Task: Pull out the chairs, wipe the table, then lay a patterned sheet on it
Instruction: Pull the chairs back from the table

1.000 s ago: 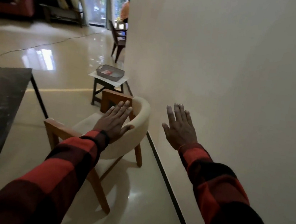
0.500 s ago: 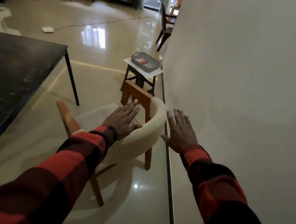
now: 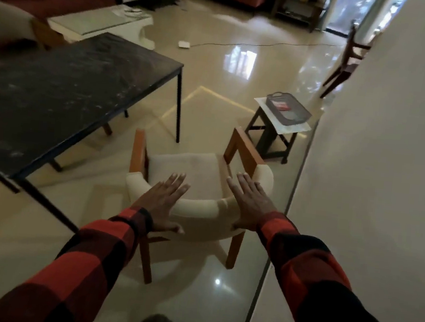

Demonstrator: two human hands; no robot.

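Both hands now lie flat, fingers spread, on the chair's padded backrest: left hand [image 3: 161, 202] at its left end, right hand [image 3: 250, 203] at its right. A second ago only the left touched it. The chair [image 3: 191, 174] stands clear of the dark worktop [image 3: 64, 92], near the wall; wiping not yet begun.

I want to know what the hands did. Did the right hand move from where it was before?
Yes. The right hand left the white wall and now rests on the cream padded chair back.
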